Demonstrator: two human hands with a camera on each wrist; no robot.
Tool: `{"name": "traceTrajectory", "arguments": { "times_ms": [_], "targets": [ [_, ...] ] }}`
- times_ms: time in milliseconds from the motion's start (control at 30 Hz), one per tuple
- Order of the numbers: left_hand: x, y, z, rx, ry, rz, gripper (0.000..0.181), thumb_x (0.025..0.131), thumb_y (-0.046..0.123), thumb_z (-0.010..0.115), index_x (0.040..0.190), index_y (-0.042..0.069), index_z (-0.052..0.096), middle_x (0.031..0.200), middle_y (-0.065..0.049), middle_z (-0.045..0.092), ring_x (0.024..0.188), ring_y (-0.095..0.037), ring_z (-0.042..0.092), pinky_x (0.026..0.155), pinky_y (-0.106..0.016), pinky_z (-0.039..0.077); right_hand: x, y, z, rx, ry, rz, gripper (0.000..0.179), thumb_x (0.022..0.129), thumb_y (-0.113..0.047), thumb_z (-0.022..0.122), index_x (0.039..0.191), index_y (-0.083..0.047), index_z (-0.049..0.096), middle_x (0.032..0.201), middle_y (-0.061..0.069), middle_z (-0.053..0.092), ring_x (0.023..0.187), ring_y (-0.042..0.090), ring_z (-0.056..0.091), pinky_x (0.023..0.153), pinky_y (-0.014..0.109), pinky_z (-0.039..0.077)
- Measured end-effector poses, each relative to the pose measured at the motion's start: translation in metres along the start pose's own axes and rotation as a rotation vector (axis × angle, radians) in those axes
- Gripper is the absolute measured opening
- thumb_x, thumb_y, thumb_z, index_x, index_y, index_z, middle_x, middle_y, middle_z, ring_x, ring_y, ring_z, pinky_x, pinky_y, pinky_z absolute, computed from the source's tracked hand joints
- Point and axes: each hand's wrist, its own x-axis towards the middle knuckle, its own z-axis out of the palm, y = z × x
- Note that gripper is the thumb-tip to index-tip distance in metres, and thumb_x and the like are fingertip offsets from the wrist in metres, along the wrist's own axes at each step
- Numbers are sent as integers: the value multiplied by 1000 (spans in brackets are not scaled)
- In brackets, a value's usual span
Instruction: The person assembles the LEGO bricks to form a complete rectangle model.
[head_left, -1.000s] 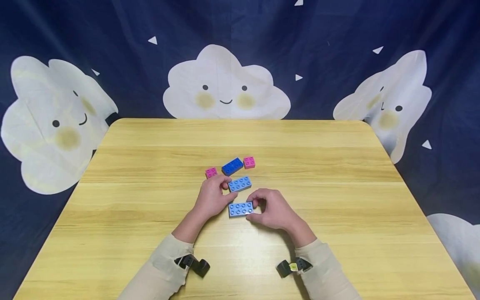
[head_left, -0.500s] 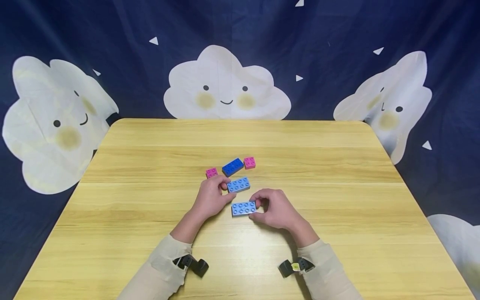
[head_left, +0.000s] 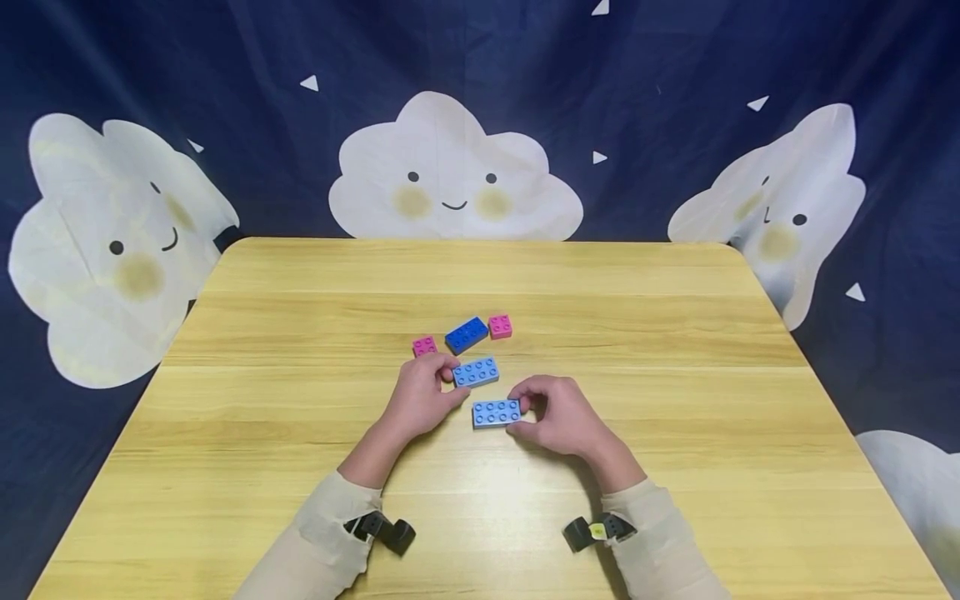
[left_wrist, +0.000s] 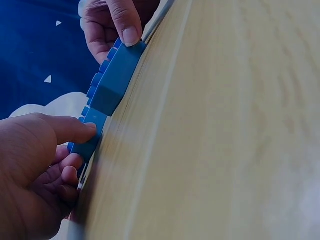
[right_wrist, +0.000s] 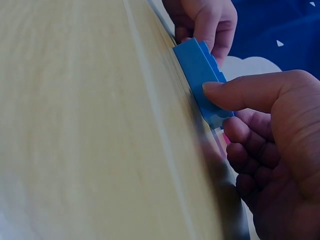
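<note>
Two light blue building bricks with two rows of studs are between my hands. My left hand [head_left: 422,397] pinches the left end of the farther light blue brick [head_left: 477,372], thumb on the near side. The nearer light blue brick [head_left: 495,413] is gripped at its right end by my right hand [head_left: 561,417]. A gap shows between the two bricks in the head view, and both have their studs upward. In the right wrist view the thumb lies along the side of the nearer brick [right_wrist: 197,75].
Behind the left hand lies a small pink brick [head_left: 424,346], partly covered by the fingers. Beyond are a dark blue brick [head_left: 467,335] and another pink brick [head_left: 500,326] on the wooden table [head_left: 637,333]. A dark blue cloth with clouds [head_left: 455,175] hangs behind.
The nearer light blue brick has slid right and slightly away with my right hand. My left hand has shifted the farther one slightly left and toward me.
</note>
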Motion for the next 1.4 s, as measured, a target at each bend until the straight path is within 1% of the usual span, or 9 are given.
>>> {"name": "traceTrajectory", "arguments": {
  "times_ms": [200, 433, 600, 900, 1067, 1400],
  "targets": [
    [-2, 0, -2, 9, 2, 4, 35, 80, 13, 85, 110, 1, 69, 85, -3, 58, 68, -17, 49, 63, -33, 43, 0, 4, -4, 9, 7, 11, 33, 69, -8, 90, 97, -12, 72, 79, 0, 62, 72, 18, 54, 65, 30, 46],
    [-3, -1, -5, 8, -15, -6, 35, 81, 14, 84, 110, 1, 69, 86, -3, 59, 68, -18, 49, 62, -33, 43, -2, 8, -12, 6, 23, 39, 34, 69, -8, 90, 98, -11, 72, 79, -1, 62, 71, 18, 54, 66, 31, 45],
    [-4, -3, -6, 22, -16, 5, 35, 81, 14, 84, 110, 1, 69, 85, -2, 59, 67, -17, 49, 62, -33, 42, -2, 9, -16, 6, 23, 59, 34, 69, -8, 89, 98, -10, 72, 80, 0, 62, 72, 19, 55, 67, 32, 46],
    [-5, -5, -9, 44, -21, 20, 35, 81, 14, 84, 109, 1, 69, 86, -2, 58, 68, -17, 49, 63, -33, 43, 0, 13, -20, -18, 38, 60, 33, 69, -11, 90, 97, -10, 73, 79, 1, 62, 71, 20, 55, 66, 32, 45],
    [-5, -5, -10, 44, -19, 37, 34, 80, 13, 84, 109, 1, 69, 85, -2, 58, 68, -17, 49, 63, -33, 44, 2, 14, -23, -24, 40, 70, 34, 70, -11, 90, 98, -10, 72, 80, 1, 62, 72, 20, 54, 66, 33, 45],
    [-8, -7, -12, 53, -16, 51, 34, 80, 12, 83, 109, 0, 68, 85, -1, 57, 66, -16, 48, 61, -31, 42, 6, 16, -26, -20, 41, 90, 34, 70, -11, 90, 100, -10, 73, 80, 1, 62, 73, 21, 54, 67, 33, 45]
  ]
}}
